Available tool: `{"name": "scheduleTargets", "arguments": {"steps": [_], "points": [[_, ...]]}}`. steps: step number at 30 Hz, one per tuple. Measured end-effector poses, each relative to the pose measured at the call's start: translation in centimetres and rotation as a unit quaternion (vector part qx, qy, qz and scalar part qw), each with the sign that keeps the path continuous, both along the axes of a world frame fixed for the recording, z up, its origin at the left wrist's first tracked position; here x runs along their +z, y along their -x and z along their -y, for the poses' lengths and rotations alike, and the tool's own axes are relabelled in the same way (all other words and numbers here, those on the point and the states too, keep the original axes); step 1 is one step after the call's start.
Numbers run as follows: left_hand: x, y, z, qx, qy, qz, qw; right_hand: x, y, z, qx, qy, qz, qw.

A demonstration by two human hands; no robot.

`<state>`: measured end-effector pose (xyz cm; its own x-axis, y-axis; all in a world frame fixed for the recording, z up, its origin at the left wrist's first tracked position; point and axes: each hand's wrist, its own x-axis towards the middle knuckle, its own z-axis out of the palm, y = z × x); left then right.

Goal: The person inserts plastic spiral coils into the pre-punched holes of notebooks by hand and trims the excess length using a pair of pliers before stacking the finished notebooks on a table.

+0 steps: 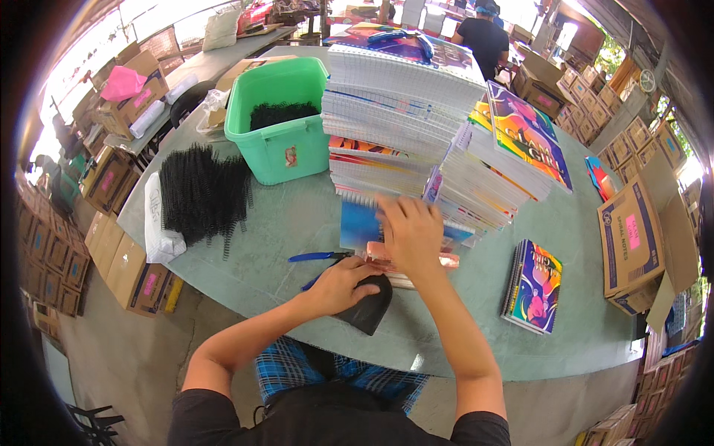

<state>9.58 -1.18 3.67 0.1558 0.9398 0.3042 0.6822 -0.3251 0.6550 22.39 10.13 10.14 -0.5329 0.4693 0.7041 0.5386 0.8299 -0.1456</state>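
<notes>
Blue notebook [357,224] stretches left to right beneath the nearer right hand [411,232]. Left hand [343,286] rests on a black piece [368,314]; whether either grips, I can't tell.

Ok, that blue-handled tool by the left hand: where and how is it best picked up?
I'd take the tool by both blue handles, coming from the left and above: they splay leftward over tabletop, so one squeeze could probably gather both. The left hand seems to hide part of the other end.
</notes>
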Motion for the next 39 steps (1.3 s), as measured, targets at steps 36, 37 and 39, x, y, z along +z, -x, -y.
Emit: {"name": "scheduleTargets", "arguments": {"steps": [36, 37, 39], "points": [[11.7, 3.2, -1.5, 0.135, 0.033, -0.312, 0.94, 0.1, 0.8, 0.3, 0.039, 0.059, -0.059, 0.996], [11.9, 3.2, -1.7, 0.124, 0.032, -0.322, 0.938, -0.1, 0.8, 0.2, 0.039, 0.058, -0.061, 0.996], [11.7, 3.5, -1.8, 0.108, 0.027, -0.324, 0.94, -0.5, 1.0, 0.2, 0.042, 0.043, -0.092, 0.994]]}}
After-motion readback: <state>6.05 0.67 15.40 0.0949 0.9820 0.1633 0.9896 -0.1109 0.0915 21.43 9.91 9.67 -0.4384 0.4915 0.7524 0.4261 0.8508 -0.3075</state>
